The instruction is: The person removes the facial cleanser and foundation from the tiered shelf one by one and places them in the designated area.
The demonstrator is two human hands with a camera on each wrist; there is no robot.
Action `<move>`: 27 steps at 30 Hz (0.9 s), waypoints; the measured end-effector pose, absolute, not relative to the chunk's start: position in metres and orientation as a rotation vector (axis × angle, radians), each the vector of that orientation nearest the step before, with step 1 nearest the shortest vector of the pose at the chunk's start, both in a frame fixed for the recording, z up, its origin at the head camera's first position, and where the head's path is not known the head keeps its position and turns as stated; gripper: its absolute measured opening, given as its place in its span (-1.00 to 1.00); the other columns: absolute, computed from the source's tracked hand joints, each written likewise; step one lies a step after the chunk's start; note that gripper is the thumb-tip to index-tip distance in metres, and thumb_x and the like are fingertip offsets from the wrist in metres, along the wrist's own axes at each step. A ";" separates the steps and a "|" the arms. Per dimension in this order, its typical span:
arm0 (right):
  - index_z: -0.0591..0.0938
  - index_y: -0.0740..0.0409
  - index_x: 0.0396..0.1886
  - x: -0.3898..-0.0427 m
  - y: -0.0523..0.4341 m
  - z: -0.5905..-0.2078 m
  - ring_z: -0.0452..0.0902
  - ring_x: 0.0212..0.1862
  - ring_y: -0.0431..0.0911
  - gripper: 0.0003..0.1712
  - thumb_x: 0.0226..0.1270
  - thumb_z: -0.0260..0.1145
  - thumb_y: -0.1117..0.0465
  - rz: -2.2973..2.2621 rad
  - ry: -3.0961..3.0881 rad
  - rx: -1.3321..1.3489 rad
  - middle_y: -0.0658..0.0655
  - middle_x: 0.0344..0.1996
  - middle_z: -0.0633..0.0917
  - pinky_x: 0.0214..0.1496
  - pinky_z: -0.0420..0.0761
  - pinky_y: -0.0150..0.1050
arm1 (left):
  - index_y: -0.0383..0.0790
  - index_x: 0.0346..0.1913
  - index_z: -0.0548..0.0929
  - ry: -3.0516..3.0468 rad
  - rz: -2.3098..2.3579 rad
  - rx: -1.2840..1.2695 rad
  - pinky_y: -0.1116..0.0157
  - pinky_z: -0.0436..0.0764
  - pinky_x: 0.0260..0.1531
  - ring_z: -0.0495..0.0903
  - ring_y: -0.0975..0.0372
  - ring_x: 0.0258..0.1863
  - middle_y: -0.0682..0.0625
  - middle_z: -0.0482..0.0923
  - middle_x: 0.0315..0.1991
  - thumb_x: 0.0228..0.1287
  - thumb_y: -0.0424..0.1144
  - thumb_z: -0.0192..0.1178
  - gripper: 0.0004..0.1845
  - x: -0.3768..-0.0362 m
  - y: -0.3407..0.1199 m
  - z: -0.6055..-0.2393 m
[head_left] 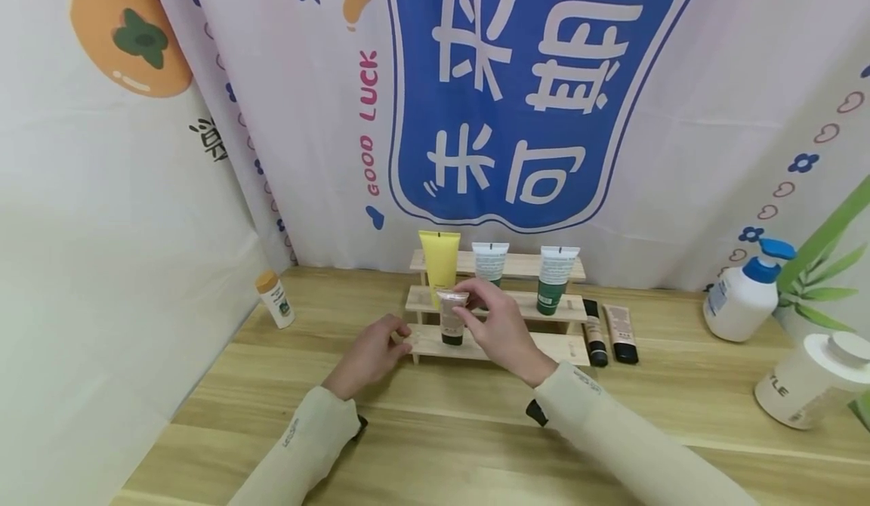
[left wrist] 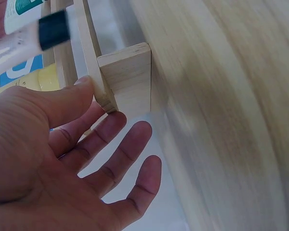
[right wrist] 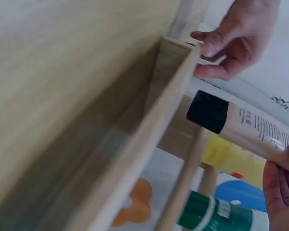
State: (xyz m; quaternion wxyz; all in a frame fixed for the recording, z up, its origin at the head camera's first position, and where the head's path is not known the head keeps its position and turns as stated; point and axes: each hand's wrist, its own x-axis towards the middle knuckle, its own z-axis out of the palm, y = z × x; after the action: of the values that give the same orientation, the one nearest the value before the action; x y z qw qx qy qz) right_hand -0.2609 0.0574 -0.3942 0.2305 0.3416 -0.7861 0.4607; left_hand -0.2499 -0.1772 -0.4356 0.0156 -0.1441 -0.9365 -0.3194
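My right hand (head_left: 501,328) pinches a small pinkish-beige tube (head_left: 451,319) by its flat top end. The tube's black cap points down, close over the lowest step of the three-step wooden rack (head_left: 523,345). In the right wrist view, the black cap (right wrist: 208,111) shows apart from that step's edge. My left hand (head_left: 370,355) holds the left end of the lowest step between thumb and index finger, its other fingers spread loosely. Behind stand a yellow tube (head_left: 440,260) and two white-and-green tubes, one (head_left: 489,260) partly hidden by my right hand, the other (head_left: 557,279) in full view.
Two slim tubes, one black and beige (head_left: 595,332), one pinkish (head_left: 621,332), lie right of the rack. A white bottle with an orange cap (head_left: 275,300) stands left. Farther right are a blue-topped pump bottle (head_left: 744,298), a white jug (head_left: 812,380) and a leafy plant (head_left: 825,264).
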 end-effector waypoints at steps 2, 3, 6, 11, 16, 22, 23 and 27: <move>0.57 0.07 -0.06 -0.258 0.062 -0.389 0.53 -0.27 -0.25 -0.68 0.19 0.38 0.36 1.251 -2.139 0.956 -0.07 -0.22 0.59 -0.25 0.61 -0.20 | -0.23 -0.12 0.57 -2.910 -1.003 -0.443 0.30 0.55 -0.38 0.53 0.26 -0.36 -0.03 0.54 -0.16 0.23 -0.36 0.27 -0.82 -0.249 -0.177 -0.434; 0.57 0.07 -0.05 -0.257 0.065 -0.386 0.52 -0.27 -0.24 -0.68 0.20 0.37 0.35 1.245 -2.125 0.970 -0.07 -0.21 0.59 -0.25 0.60 -0.20 | -0.23 -0.13 0.57 -2.909 -1.007 -0.440 0.30 0.55 -0.38 0.53 0.26 -0.36 -0.03 0.54 -0.17 0.22 -0.36 0.28 -0.82 -0.249 -0.177 -0.434; 0.58 0.09 -0.03 -0.252 0.074 -0.377 0.53 -0.26 -0.21 -0.67 0.20 0.37 0.36 1.227 -2.073 1.011 -0.04 -0.20 0.61 -0.25 0.60 -0.21 | -0.22 -0.14 0.57 -2.910 -1.001 -0.428 0.30 0.55 -0.39 0.54 0.26 -0.36 -0.02 0.54 -0.17 0.21 -0.37 0.28 -0.82 -0.249 -0.177 -0.433; 0.59 0.15 -0.04 -0.246 0.087 -0.361 0.55 -0.25 -0.16 -0.64 0.16 0.38 0.43 1.219 -1.979 1.043 0.01 -0.20 0.62 -0.19 0.58 -0.26 | -0.21 -0.16 0.57 -2.917 -1.000 -0.412 0.30 0.54 -0.42 0.53 0.27 -0.38 -0.01 0.55 -0.19 0.21 -0.38 0.29 -0.83 -0.249 -0.177 -0.434; 0.59 0.19 -0.05 -0.243 0.103 -0.348 0.55 -0.24 -0.16 -0.59 0.08 0.40 0.50 1.195 -1.924 1.033 0.00 -0.19 0.61 -0.18 0.59 -0.31 | -0.21 -0.15 0.56 -2.923 -0.999 -0.416 0.30 0.53 -0.42 0.51 0.27 -0.38 -0.01 0.55 -0.20 0.22 -0.37 0.28 -0.83 -0.250 -0.176 -0.435; 0.58 0.22 -0.04 -0.231 0.125 -0.336 0.54 -0.24 -0.15 -0.56 0.05 0.40 0.53 1.184 -1.946 0.984 0.02 -0.19 0.60 -0.21 0.58 -0.35 | -0.21 -0.15 0.56 -2.926 -0.987 -0.413 0.29 0.52 -0.42 0.51 0.27 -0.39 -0.01 0.55 -0.21 0.22 -0.37 0.28 -0.83 -0.249 -0.176 -0.435; 0.59 0.23 -0.04 -0.229 0.129 -0.335 0.54 -0.25 -0.14 -0.56 0.04 0.40 0.54 1.183 -1.945 0.976 0.02 -0.20 0.61 -0.21 0.58 -0.36 | -0.21 -0.15 0.56 -2.925 -0.985 -0.414 0.29 0.52 -0.42 0.51 0.27 -0.39 -0.01 0.54 -0.20 0.22 -0.37 0.28 -0.83 -0.249 -0.176 -0.435; 0.59 0.29 -0.06 -0.226 0.147 -0.332 0.55 -0.28 -0.12 -0.52 -0.03 0.40 0.61 1.170 -1.914 0.947 0.08 -0.22 0.62 -0.20 0.57 -0.40 | -0.21 -0.15 0.56 -2.921 -0.982 -0.422 0.29 0.53 -0.41 0.52 0.26 -0.36 -0.02 0.53 -0.18 0.22 -0.37 0.28 -0.84 -0.250 -0.177 -0.436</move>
State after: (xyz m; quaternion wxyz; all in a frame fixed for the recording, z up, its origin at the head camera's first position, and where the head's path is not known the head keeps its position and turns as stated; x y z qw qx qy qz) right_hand -0.2264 0.1469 -0.3323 0.3460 0.3650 -0.7375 0.4508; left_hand -0.2496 -0.1766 -0.4358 0.0154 -0.1356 -0.9390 -0.3158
